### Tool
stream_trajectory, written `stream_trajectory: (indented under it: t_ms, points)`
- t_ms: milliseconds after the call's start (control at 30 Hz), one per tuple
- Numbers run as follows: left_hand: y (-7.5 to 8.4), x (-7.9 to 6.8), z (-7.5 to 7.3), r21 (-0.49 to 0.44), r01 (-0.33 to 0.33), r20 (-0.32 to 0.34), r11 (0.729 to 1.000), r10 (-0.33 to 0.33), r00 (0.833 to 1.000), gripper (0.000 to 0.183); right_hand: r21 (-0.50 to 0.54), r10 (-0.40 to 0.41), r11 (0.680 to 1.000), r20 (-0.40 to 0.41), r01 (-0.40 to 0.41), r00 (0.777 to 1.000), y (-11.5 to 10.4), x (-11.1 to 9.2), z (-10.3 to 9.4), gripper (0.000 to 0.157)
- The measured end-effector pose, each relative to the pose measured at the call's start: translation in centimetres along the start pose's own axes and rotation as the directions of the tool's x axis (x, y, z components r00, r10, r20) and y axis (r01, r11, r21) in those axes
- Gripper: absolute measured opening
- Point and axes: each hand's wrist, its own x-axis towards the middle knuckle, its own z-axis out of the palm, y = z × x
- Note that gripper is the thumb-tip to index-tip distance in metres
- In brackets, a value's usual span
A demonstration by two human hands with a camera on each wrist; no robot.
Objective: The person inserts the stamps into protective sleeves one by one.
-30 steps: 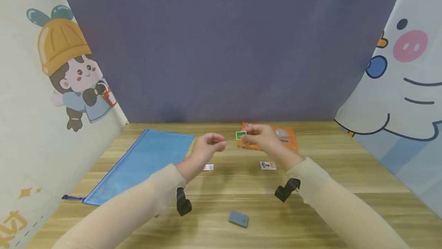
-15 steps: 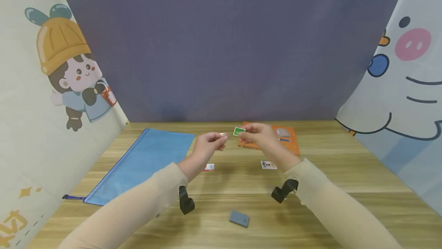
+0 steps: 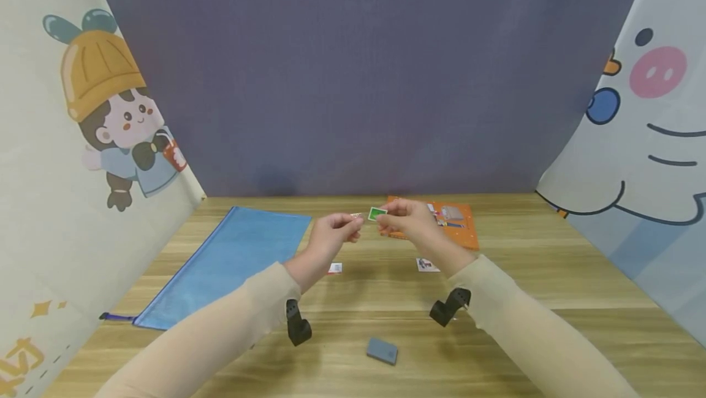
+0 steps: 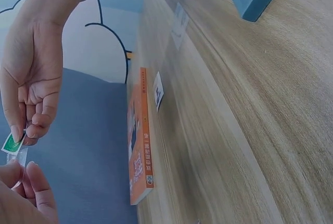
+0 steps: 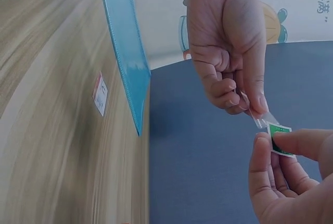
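In the head view my left hand (image 3: 331,235) and right hand (image 3: 413,223) face each other above the table. Between thumb and forefinger, my right hand pinches a small green card (image 3: 377,213) with a white border. My left hand pinches a small clear plastic sleeve (image 5: 269,119), its end pointing at the card. Seen from the right wrist, the sleeve's edge is right at the card's upper left corner. The left wrist view also has the green card (image 4: 12,144) just above the sleeve. Part of the sleeve is hidden by the left fingers.
Behind the right hand lies an orange book (image 3: 463,220). One small printed card (image 3: 427,265) is in front of it, another (image 3: 335,268) beside the left wrist. A blue mesh-like pouch (image 3: 242,257) lies at left, a grey-blue block (image 3: 382,351) near the front.
My right hand has moved left, bringing the green card closer to the left hand. The clear sleeve, not visible at first between the left fingers, now shows at their tips.
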Motion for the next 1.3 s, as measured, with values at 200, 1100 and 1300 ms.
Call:
stream_trajectory:
  t_ms: [200,1100,1300]
  points:
    - [0.03,0.0,0.23,-0.065,-0.011,0.003,0.998,0.011,1.0,0.022,-0.04,0.015,0.999,0.004,-0.015,1.0,0.13,-0.04,0.2,0.023]
    - [-0.08,-0.44,0.6,-0.09,-0.083,-0.019,0.992,0.082,0.996,0.018,-0.016,0.135,0.991,0.052,-0.134,0.99,0.3,0.27,0.51,0.025]
    - [-0.02,-0.48,0.67,-0.091,-0.082,-0.013,0.992,0.081,0.997,0.017,0.002,0.127,0.992,0.057,-0.127,0.99,0.2,0.21,0.56,0.026]
